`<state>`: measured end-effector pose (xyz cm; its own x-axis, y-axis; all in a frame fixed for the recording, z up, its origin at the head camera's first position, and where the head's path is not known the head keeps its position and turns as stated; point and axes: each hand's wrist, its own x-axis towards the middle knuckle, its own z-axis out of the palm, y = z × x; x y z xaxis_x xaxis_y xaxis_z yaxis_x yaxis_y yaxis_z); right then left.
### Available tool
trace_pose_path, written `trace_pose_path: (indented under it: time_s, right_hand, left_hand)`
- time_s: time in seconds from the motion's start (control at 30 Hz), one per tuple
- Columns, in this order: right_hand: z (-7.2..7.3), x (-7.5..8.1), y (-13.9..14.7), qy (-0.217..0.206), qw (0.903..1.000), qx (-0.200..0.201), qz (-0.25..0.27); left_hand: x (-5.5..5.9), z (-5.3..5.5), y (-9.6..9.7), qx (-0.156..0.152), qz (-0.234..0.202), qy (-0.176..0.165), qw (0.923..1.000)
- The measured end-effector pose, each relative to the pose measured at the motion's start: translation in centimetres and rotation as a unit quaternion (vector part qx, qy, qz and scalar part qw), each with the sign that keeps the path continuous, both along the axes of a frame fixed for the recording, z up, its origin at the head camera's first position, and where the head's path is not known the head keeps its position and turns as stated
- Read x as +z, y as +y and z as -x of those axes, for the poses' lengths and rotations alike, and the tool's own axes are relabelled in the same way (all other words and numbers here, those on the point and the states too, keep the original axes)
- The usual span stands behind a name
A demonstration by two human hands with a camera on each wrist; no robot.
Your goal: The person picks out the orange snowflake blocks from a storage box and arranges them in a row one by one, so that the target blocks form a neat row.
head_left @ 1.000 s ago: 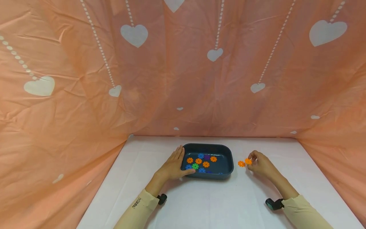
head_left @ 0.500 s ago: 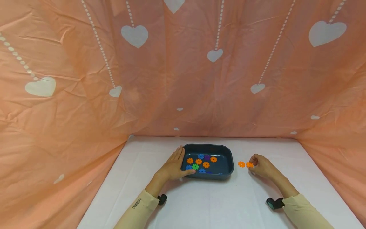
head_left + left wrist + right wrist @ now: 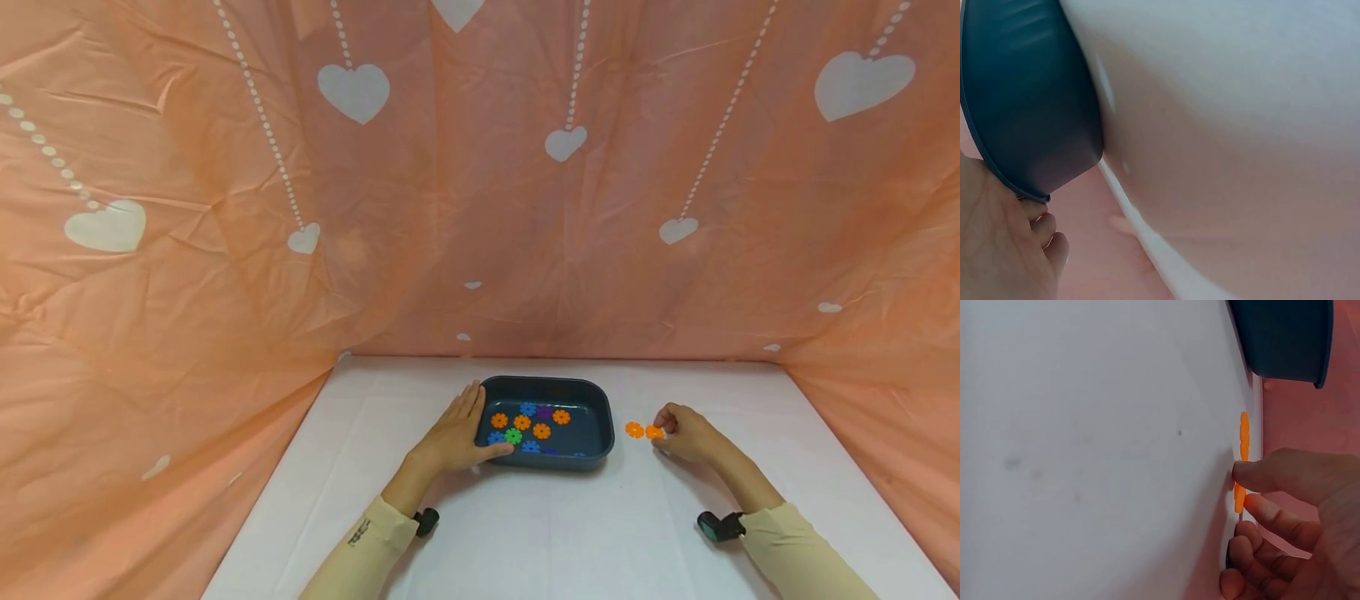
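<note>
Between thumb and fingertip, my right hand (image 3: 688,435) pinches an orange flower-shaped disc (image 3: 655,432) at the tabletop, right of the tray. A second orange disc (image 3: 634,430) lies just left of it. In the right wrist view both discs appear edge-on, the pinched disc (image 3: 1239,499) partly hidden by the thumb. My left hand (image 3: 452,435) rests on the left end of a dark blue-grey tray (image 3: 602,417), fingers straight along its side and thumb over the near rim. From the left wrist, the palm touches the tray wall (image 3: 1032,94).
Inside the tray lie several flower discs: orange (image 3: 542,431), blue (image 3: 528,409), green (image 3: 513,436) and purple (image 3: 545,412). A white cloth (image 3: 555,533) covers the table. An orange curtain with white hearts (image 3: 480,208) hangs behind and at both sides.
My right hand has brought its orange disc slightly down and toward me, beside the other disc on the table. The left hand and tray have stayed put.
</note>
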<state>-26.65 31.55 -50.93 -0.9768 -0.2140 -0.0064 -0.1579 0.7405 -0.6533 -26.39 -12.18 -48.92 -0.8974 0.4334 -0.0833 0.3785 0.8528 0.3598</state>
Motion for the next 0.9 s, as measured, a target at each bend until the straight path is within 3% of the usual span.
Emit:
trace_pose_path:
  time_s: [0.9]
  right_hand:
    - [-0.65, 0.76, -0.33, -0.01, 0.9997, -0.019, -0.014]
  left_hand:
    - [0.23, -0.18, 0.0, -0.007, 0.012, 0.01, 0.9999]
